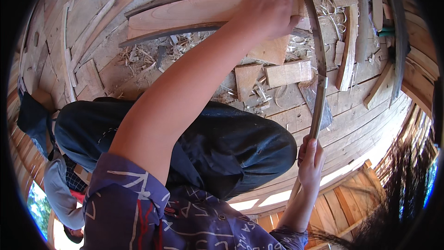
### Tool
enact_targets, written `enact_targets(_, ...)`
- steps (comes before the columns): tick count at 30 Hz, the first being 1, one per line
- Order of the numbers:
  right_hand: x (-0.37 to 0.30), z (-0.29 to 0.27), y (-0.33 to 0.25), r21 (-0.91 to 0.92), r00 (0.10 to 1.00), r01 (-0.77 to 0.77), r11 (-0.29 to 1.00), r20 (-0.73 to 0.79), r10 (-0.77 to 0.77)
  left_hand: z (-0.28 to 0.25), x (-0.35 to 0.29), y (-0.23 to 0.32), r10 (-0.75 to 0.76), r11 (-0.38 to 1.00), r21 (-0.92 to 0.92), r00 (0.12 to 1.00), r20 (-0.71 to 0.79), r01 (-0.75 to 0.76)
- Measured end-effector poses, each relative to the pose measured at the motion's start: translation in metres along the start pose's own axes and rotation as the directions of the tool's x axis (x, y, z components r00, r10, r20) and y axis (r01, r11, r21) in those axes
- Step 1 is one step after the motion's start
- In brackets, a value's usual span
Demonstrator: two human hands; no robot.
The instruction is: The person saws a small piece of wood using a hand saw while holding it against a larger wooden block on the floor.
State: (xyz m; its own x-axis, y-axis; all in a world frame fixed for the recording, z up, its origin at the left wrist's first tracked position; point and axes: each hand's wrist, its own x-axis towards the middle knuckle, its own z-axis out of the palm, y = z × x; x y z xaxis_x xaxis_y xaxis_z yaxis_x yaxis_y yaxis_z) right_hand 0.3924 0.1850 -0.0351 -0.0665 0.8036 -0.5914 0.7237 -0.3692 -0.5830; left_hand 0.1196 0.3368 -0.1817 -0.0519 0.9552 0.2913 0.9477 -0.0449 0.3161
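Wooden floorboards (pixel 360 99), strewn with curled shavings (pixel 138 58) and offcuts, spread out beneath everything I watch through the head camera. On my left side the grip (pixel 273 11) is clamped over the long board (pixel 185 14) near its right end, fingers curled toward the far edge. On my right side the grip (pixel 311 157) is closed around the long handle of the saw (pixel 317 37), which stretches away from me, its blade passing just beside that same end of the board; from here I cannot tell whether the teeth touch the wood. The board lies at the far side of my view, dark along both long edges, with a reddish plank (pixel 273 51) showing crosswise below the hand. Closer to my bent knees, in dark trousers (pixel 240 143), I see a pale block (pixel 289 73) next to a browner offcut (pixel 247 82). Further right, long wooden strips (pixel 349 60) lie lengthwise. At the lower left, another person in a grey sleeve (pixel 60 187) shows near the rim.
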Motion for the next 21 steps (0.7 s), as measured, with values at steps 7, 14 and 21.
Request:
enact_targets(7, 0.087, 0.024, -0.026, -0.079, 0.992, 0.003, 0.997, -0.128, -0.013, 0.000, -0.003, 0.008, 0.006, 0.996, -0.090, 0.992, 0.122, 0.005)
enact_targets(14, 0.004, -0.001, -0.009, 0.029, 0.998, -0.054, 0.998, 0.038, 0.053, -0.005, -0.003, 0.009, -0.055, 0.996, -0.054, 0.983, 0.176, 0.065)
enact_targets(21, 0.088, 0.017, -0.043, -0.084, 0.995, -0.100, 0.991, -0.011, 0.099, 0.000, -0.006, 0.009, -0.054, 0.996, -0.067, 0.998, 0.022, 0.055)
